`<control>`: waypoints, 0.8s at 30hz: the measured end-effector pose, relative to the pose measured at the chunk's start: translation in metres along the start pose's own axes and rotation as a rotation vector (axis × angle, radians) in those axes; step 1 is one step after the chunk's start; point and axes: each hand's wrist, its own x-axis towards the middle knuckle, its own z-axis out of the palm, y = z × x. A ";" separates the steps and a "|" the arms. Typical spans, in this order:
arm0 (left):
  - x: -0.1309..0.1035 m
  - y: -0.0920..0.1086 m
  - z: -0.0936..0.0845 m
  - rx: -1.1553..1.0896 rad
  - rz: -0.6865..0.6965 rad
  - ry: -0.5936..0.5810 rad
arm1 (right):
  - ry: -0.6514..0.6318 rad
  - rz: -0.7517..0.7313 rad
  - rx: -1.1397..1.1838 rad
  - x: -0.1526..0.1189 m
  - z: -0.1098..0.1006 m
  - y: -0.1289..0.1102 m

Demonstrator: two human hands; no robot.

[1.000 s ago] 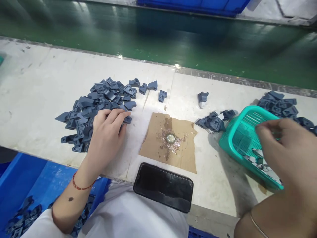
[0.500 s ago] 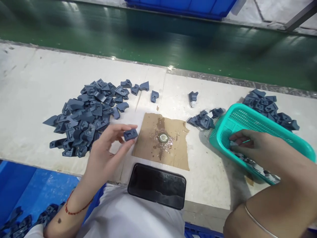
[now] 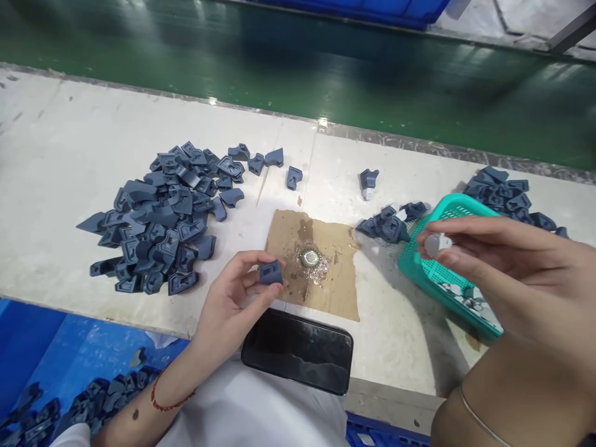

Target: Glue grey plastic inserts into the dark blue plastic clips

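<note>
My left hand (image 3: 239,295) pinches a dark blue-grey plastic part (image 3: 270,272) between thumb and fingers, over the left edge of a piece of brown cardboard (image 3: 335,292). A small round shiny object (image 3: 310,258) sits on the wet, glittery middle of that cardboard. Above the near end of a green basket (image 3: 416,273), my right hand (image 3: 503,267) grips a small white piece (image 3: 436,244) at its fingertips. More white and grey pieces (image 3: 472,299) lie inside the basket, partly hidden by my right hand.
A big pile of dark parts (image 3: 158,217) covers the left of the white table (image 3: 69,155). Smaller heaps (image 3: 384,225) lie beside and behind the basket. A black phone (image 3: 298,351) rests at the front edge. Beyond runs a green belt (image 3: 279,68); blue bins (image 3: 56,347) stand lower left.
My right hand has risen out of the basket with a white piece. My left hand has moved right, nearer the cardboard's middle, and the dark part in it has turned.
</note>
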 end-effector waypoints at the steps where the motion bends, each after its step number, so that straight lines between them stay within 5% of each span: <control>1: 0.000 -0.001 0.001 -0.001 0.006 -0.006 | -0.085 -0.007 0.079 -0.001 0.005 -0.003; 5: 0.000 -0.007 0.002 0.005 0.014 -0.025 | -0.449 -0.016 0.340 -0.001 0.028 -0.009; 9: 0.001 -0.012 0.001 0.025 0.056 -0.043 | -0.564 0.018 0.426 0.001 0.049 -0.008; 24: -0.001 -0.006 0.004 0.141 0.044 -0.067 | -0.479 0.164 0.507 0.006 0.081 0.003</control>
